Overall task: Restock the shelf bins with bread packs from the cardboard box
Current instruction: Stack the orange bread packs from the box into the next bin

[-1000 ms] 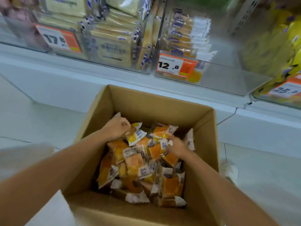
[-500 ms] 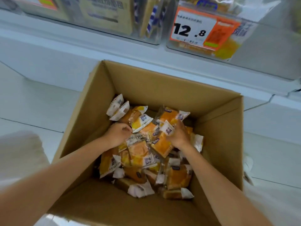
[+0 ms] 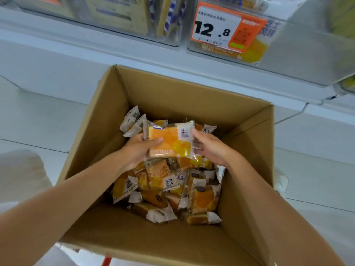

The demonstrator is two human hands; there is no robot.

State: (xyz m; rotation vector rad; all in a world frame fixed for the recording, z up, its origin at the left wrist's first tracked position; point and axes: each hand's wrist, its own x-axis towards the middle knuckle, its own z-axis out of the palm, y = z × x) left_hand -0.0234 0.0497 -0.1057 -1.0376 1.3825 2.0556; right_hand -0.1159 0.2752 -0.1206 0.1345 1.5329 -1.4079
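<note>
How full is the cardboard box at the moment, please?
Partly full: loose bread packs cover the cardboard box floor, with bare inner walls rising well above them.

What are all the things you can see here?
cardboard box: one, brown, open on the floor below the shelf
bread packs: many, orange and white, piled in the box
held pack: one, orange, lifted above the pile
price tag: one, orange and white, reads 12.8, on a clear bin
shelf bins: two, clear, at top
left hand: grips the held pack
right hand: touches its other end
</note>
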